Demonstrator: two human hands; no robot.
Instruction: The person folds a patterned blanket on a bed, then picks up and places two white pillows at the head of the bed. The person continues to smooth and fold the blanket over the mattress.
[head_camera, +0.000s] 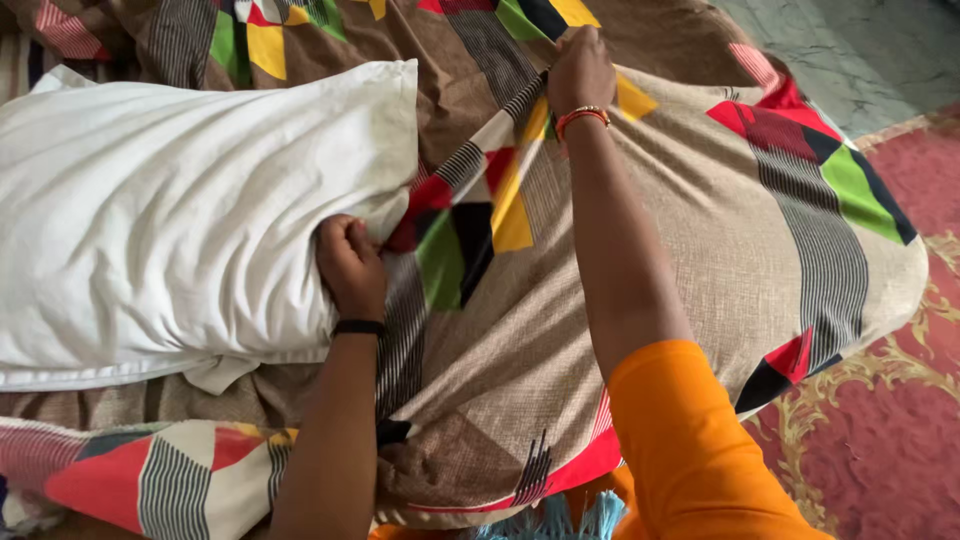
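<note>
the white pillow (170, 210) lies half inside the patterned pillowcase (620, 290), on a bed. the pillow's end is pinched in the clenched left hand (350, 265), so it can be fed into the opening. farther up, the pillowcase's edge is gripped and held taut by the closed right hand (580, 70), so the mouth is kept open. a red carpet (880, 440) is seen on the right.

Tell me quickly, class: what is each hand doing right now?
Left hand: closed, gripping the edge of the white pillow.
Right hand: closed, pinching the patterned pillow cover at its far edge.
</note>
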